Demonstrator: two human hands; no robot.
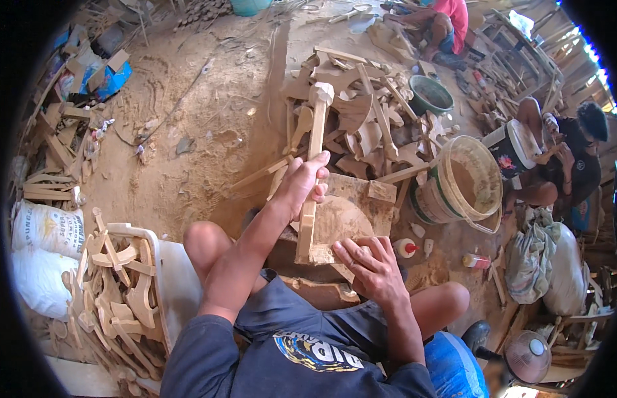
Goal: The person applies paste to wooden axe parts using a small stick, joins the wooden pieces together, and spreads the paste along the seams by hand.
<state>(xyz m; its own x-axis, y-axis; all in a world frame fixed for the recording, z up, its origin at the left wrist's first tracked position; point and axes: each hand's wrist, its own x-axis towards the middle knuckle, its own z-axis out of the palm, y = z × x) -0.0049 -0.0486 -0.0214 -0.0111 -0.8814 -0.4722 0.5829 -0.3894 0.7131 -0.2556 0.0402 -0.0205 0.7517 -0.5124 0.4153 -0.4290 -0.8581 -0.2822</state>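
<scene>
My left hand [303,182] wraps round a long squared wooden bar [317,136], its thumb along the shaft. The bar slants up and away from me, with a pale faceted wooden knob [321,93] at its far end. Near my lap, a short wooden piece [321,253] juts right from the bar's near end. My right hand [372,264] has bent fingers pressed to that piece; the fingertips' underside is hidden. Beneath lies a dusty wooden work block [361,192] with a rounded, sawdust-covered face.
A heap of cut wooden parts [361,116] lies ahead. To the right stand a large bucket [457,182], a green basin [431,95] and a small red-capped bottle [406,248]. Shaped wooden pieces [123,285] pile up at left. Two other people sit at the right and far right.
</scene>
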